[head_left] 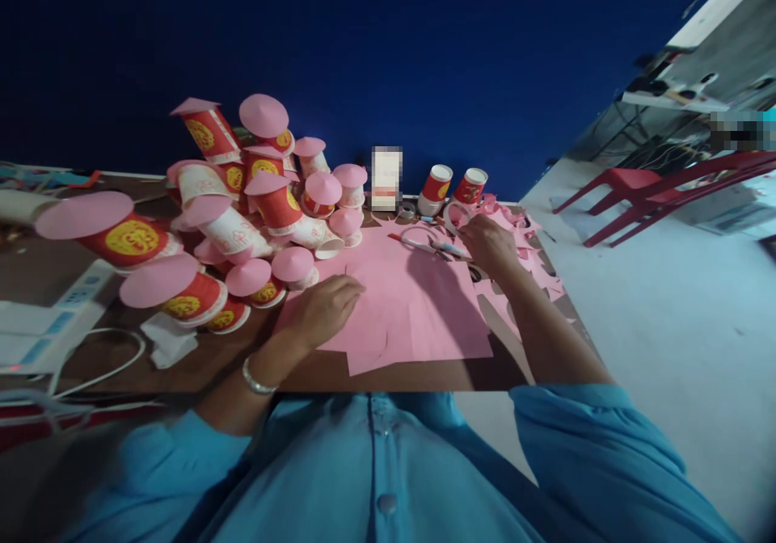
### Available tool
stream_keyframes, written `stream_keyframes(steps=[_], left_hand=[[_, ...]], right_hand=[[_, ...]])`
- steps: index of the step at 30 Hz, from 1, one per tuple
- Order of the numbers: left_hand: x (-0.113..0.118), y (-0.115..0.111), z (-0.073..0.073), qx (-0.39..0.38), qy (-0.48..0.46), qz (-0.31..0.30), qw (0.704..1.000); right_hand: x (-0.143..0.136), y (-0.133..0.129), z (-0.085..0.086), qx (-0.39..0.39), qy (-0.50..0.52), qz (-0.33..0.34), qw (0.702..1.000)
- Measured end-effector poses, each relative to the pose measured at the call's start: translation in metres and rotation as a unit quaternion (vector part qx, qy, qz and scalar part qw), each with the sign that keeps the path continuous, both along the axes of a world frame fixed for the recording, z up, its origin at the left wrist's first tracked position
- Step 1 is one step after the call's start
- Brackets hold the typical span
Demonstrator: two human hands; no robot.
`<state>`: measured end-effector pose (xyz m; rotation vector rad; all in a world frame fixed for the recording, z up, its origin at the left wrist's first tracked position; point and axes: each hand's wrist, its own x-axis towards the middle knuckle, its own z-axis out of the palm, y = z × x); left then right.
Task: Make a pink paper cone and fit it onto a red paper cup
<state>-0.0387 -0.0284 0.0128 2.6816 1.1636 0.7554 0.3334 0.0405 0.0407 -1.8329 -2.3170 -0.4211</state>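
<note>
While the left hand sits low on the left part of the pink paper sheets, fingers close together and slightly bent, the right hand is out at their far right, fingertips drawn in next to a cup with pink inside. Can't tell from this view whether either hand is pinching anything. Sheets lie flat, overlapping, mid-table, right in front of the person; curved dark lines show on them. Red-tipped marker lies across their far part, near the right hand. Pink offcuts are heaped along the right side of the table. Two upside-down cup stacks stand behind the cup, phone upright to their left, screen blurred. Left side: big pile of red and white cups capped with pink paper cones, many tilted. Crumpled white tissue and white box with cable nearer the person.
</note>
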Motion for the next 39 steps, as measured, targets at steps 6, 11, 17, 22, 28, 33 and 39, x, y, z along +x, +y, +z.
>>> stream_keyframes(steps=[6,11,17,22,28,33,39], left_hand=[[0.006,0.032,-0.009,-0.060,-0.004,0.054,0.997],[0.008,0.029,-0.017,-0.063,-0.028,0.094,0.993],[0.007,0.026,-0.031,-0.051,-0.071,0.096,0.992],[0.006,0.027,-0.032,-0.050,-0.087,0.103,0.990],[0.004,0.026,-0.030,-0.038,-0.076,0.119,0.989],[0.004,0.026,-0.029,-0.043,-0.072,0.122,0.989],[0.002,0.029,-0.032,-0.052,-0.078,0.114,0.989]], right_hand=[[-0.067,-0.048,0.001,-0.002,0.047,0.185,0.982],[-0.108,-0.073,-0.021,-0.053,0.003,0.303,0.951],[-0.122,-0.074,-0.033,-0.077,0.006,0.341,0.937],[-0.129,-0.070,-0.036,-0.094,-0.010,0.330,0.939],[-0.130,-0.065,-0.043,-0.112,-0.005,0.328,0.938],[-0.130,-0.065,-0.046,-0.116,-0.008,0.328,0.937],[-0.123,-0.072,-0.043,-0.089,0.010,0.316,0.945]])
